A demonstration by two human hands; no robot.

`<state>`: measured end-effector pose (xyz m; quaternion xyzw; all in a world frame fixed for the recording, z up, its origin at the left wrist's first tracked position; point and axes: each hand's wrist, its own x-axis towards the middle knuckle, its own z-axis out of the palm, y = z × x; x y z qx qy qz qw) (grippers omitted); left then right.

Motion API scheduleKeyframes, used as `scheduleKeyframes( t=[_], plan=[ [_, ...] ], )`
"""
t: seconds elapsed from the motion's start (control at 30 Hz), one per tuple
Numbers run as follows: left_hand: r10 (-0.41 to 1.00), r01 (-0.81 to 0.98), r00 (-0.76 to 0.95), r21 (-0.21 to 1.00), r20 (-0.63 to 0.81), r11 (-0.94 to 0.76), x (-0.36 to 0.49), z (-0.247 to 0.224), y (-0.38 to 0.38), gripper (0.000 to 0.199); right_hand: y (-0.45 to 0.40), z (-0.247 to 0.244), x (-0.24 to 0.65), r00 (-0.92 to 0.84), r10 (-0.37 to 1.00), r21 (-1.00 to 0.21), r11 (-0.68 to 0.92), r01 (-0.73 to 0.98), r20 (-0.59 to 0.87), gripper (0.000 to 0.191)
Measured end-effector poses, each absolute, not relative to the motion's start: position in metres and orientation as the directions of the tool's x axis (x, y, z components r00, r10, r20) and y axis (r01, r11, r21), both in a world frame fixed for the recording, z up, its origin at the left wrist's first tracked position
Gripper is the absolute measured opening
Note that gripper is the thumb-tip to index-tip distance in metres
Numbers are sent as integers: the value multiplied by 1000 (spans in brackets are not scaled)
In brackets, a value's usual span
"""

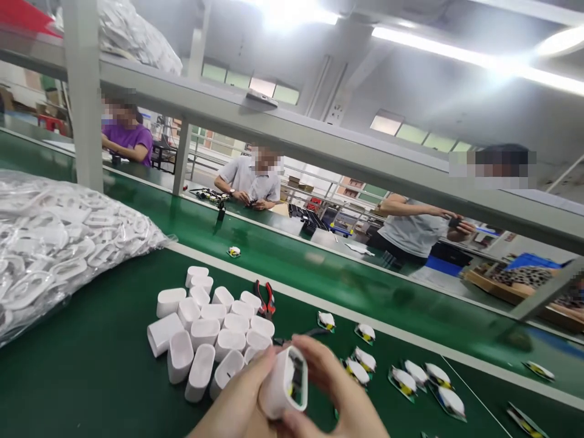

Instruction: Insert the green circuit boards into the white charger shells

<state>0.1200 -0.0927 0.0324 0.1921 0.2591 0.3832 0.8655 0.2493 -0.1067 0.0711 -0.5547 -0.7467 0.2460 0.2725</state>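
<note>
Between both hands I hold a white plastic housing (278,389), its open end turned to the right, with a circuit board showing inside. My left hand (241,398) grips the housing from the left, partly hidden behind it. My right hand (340,389) curls round its right side, fingers on the top edge and thumb at the lower rim. Left of my hands stands a cluster of white housings (205,331), most upright. Several small circuit boards with white and yellow parts (404,383) lie to the right on the green bench.
Red-handled pliers (266,299) lie behind the housings. A big clear bag of white plastic parts (59,249) fills the left. Beyond the pale strip a green conveyor (292,261) carries a board (234,251). A metal shelf frame (319,143) crosses above. Several people work across the line.
</note>
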Motion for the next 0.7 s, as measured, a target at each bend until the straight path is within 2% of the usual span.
scheduleKeyframes(
  t=[0.07,0.1,0.13,0.2,0.23,0.3,0.5,0.6,0.7],
  plan=[
    [899,-347,381,868,-215,354,102,48,-75,36,-73,80,251,-166,976,-670,217,710,141,55],
    [955,-184,270,967,-125,179,89,54,-65,36,-51,83,253,-123,985,-637,171,752,120,54],
    [983,-15,179,999,-27,30,75,57,-54,35,-25,86,256,-69,992,-593,119,797,106,53],
    [976,253,10,943,220,-215,43,54,-27,29,32,85,264,8,995,-518,46,854,102,48],
    [963,362,-50,903,265,-230,26,48,-11,28,59,81,268,42,995,-477,9,879,96,39],
    [969,380,-110,910,220,-163,-5,29,23,27,108,68,276,90,994,-403,-55,914,67,28],
    [949,337,-311,940,52,59,-59,-37,88,21,178,41,275,123,992,-210,-121,970,-5,24],
    [953,335,-300,940,40,66,-60,-49,94,18,203,40,241,58,998,-152,-52,987,35,29],
    [954,349,-297,935,38,71,-58,-49,96,19,231,30,183,-118,992,-153,125,980,53,32]
  ],
)
